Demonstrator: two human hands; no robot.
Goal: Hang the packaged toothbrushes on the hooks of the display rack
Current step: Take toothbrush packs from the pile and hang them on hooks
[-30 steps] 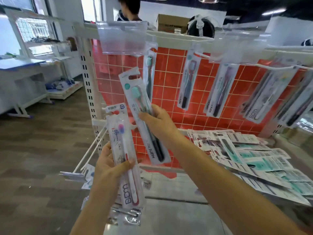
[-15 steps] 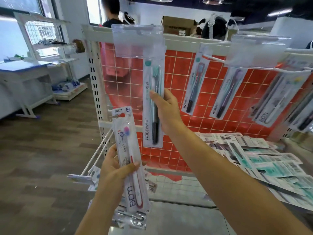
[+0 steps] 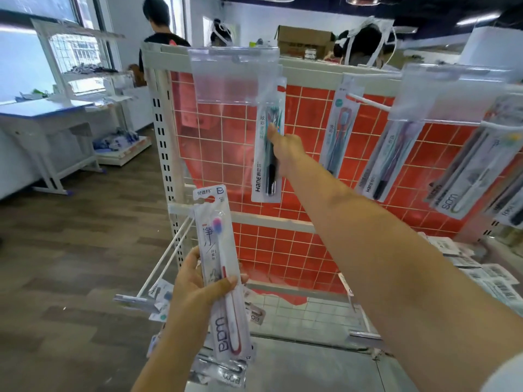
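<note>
My right hand (image 3: pixel 285 148) reaches up to the rack and grips a teal-and-black Hane toothbrush pack (image 3: pixel 264 171), whose top is hidden behind the clear price tag (image 3: pixel 232 77) of the upper left hook. My left hand (image 3: pixel 198 284) holds a white BDM toothbrush pack (image 3: pixel 223 267) with a pink-bristled brush, upright, low in front of the rack. The display rack (image 3: pixel 161 142) has a white frame and a red grid back. More packs (image 3: pixel 338 128) hang on hooks to the right.
Two bare white hooks (image 3: pixel 167 261) stick out at the rack's lower left. Several loose packs (image 3: pixel 492 281) lie on the shelf at right. People stand behind the rack beside a cardboard box (image 3: pixel 304 41). A white table (image 3: pixel 42 123) stands at left on wooden floor.
My right hand has lifted the Hane pack from chest height, turned it upright and carried it up to the top left hook. My left hand has kept the BDM pack nearly still.
</note>
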